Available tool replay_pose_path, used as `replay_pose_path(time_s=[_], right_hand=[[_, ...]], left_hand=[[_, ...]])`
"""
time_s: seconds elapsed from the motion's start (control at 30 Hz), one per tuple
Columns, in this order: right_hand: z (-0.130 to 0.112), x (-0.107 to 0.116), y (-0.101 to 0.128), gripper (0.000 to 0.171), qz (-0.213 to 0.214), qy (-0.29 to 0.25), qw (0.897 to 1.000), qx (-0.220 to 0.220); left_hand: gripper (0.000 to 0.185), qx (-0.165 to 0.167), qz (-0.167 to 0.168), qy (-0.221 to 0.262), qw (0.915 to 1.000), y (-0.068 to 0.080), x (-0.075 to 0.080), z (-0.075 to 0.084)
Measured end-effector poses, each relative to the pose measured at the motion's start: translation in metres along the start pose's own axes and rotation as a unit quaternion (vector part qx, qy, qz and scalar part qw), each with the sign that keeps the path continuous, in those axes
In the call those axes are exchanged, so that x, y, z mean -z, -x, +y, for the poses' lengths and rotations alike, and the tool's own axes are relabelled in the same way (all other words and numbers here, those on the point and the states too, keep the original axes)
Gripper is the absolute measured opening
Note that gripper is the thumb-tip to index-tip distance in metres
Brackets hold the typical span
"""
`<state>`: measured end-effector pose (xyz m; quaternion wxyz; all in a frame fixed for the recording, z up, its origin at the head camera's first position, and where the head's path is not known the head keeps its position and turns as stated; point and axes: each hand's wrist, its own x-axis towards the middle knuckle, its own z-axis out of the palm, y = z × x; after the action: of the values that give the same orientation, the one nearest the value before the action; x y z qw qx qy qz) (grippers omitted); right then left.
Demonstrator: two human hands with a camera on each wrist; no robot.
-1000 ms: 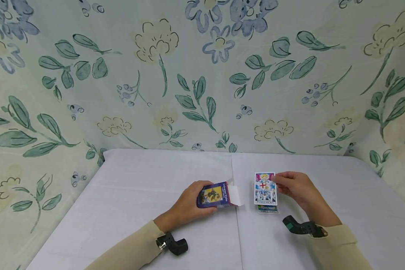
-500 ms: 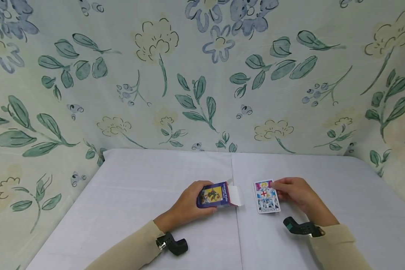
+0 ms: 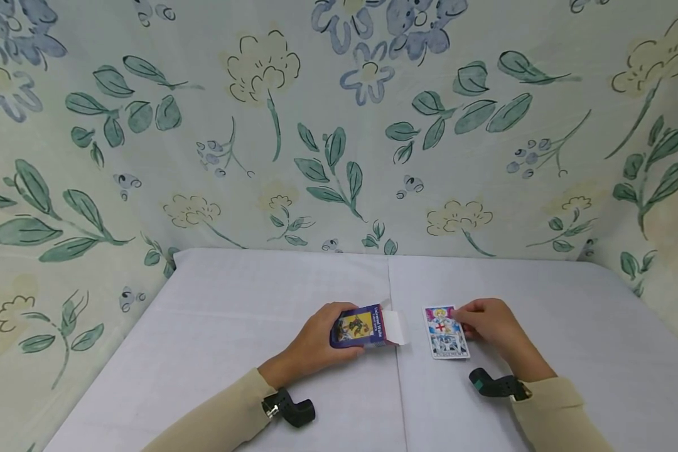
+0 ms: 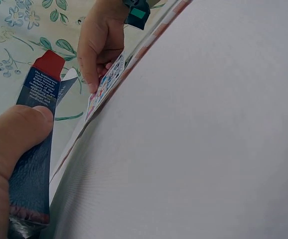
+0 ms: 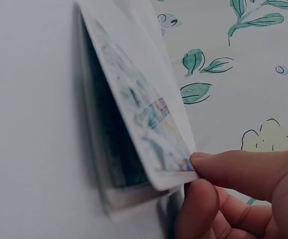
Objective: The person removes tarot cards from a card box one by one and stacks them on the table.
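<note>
Diagonally inward, right hand (image 3: 490,321) at card (image 3: 444,334)

We look forward and down, head-high.
Our wrist views, right nearer, share the rectangular, white-bordered, multicoloured paper card (image 5: 136,102).

A floral backdrop (image 3: 339,94) rises behind the white-covered table (image 3: 248,301).

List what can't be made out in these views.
Box inside: head view, hidden by its walls.
Lower card face: right wrist view, blurred, partly under the top card.
Left hand: left wrist view, left edge cuts it.
Right sleeve: head view, bottom edge cuts it.
</note>
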<state>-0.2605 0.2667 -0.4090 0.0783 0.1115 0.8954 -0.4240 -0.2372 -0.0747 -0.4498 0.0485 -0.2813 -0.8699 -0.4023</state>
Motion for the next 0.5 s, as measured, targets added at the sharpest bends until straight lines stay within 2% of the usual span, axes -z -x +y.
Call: replay_pose_path(time_s=[0.5], right_hand=[[-0.0035, -0.0088, 0.0045, 0.022, 0.033, 0.052, 0.998, 0.014]], left_hand=[[0.071, -0.012, 0.003, -0.001, 0.9999, 0.0003, 0.0002, -0.0001]])
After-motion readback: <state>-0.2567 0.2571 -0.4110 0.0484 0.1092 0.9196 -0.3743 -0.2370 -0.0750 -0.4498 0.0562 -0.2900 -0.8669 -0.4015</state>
